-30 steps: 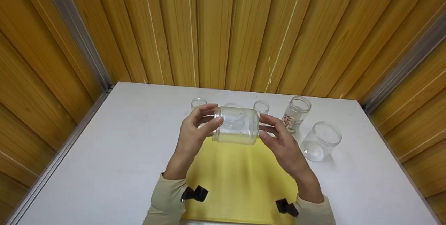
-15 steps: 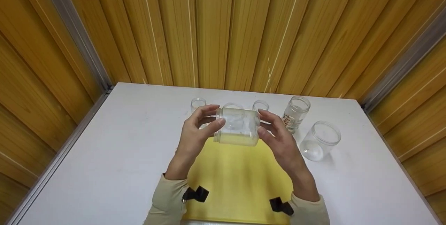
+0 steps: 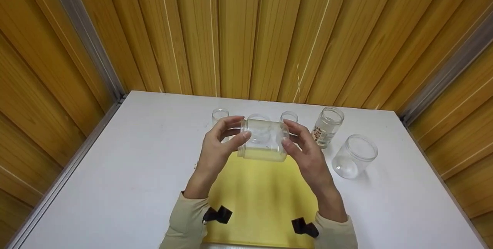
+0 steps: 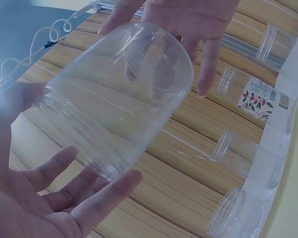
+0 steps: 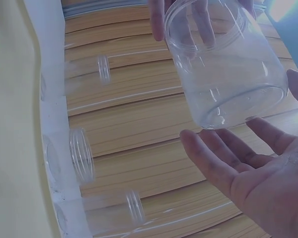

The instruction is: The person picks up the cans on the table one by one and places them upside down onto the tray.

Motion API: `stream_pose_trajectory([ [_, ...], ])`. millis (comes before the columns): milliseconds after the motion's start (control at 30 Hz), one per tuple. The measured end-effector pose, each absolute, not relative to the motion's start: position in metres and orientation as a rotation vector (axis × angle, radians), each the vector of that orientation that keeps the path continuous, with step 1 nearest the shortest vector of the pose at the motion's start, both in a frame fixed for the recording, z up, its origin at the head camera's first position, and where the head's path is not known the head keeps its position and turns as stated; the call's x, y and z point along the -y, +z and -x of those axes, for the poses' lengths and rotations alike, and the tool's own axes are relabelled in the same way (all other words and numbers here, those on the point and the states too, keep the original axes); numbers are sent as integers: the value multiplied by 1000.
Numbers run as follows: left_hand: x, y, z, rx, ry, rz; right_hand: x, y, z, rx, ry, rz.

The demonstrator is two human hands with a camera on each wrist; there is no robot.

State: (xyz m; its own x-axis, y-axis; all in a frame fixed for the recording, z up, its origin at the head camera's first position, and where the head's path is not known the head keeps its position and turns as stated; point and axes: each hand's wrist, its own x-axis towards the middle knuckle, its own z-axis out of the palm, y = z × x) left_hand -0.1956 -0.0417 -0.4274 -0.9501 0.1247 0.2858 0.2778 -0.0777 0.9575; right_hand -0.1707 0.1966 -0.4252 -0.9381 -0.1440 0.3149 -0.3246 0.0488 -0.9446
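A clear, lidless jar lies sideways in the air above the yellow mat, held between both hands. My left hand grips it round the threaded mouth, thumb in front and fingers behind. At the base end, my right hand holds it with the thumb on the near side and fingertips at the upper edge. In the left wrist view the jar is see-through, with the left fingertips on its threaded rim. The right wrist view shows the right fingers touching the rim of the jar's base.
At right stand a tall jar with a printed plant label and a wide clear jar. Small clear jars, one at back left and another jar farther right, are partly hidden. The white table meets wood-patterned wall panels.
My right hand has shifted slightly left, its thumb now overlapping the base end of the jar. The jar and left hand have moved slightly right. The other jars stay put.
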Motion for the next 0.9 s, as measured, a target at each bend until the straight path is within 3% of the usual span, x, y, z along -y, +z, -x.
stream_pose_trajectory([
  [900, 35, -427, 194, 2017, -2210, 453, -190, -427, 172, 2023, 2104, -506],
])
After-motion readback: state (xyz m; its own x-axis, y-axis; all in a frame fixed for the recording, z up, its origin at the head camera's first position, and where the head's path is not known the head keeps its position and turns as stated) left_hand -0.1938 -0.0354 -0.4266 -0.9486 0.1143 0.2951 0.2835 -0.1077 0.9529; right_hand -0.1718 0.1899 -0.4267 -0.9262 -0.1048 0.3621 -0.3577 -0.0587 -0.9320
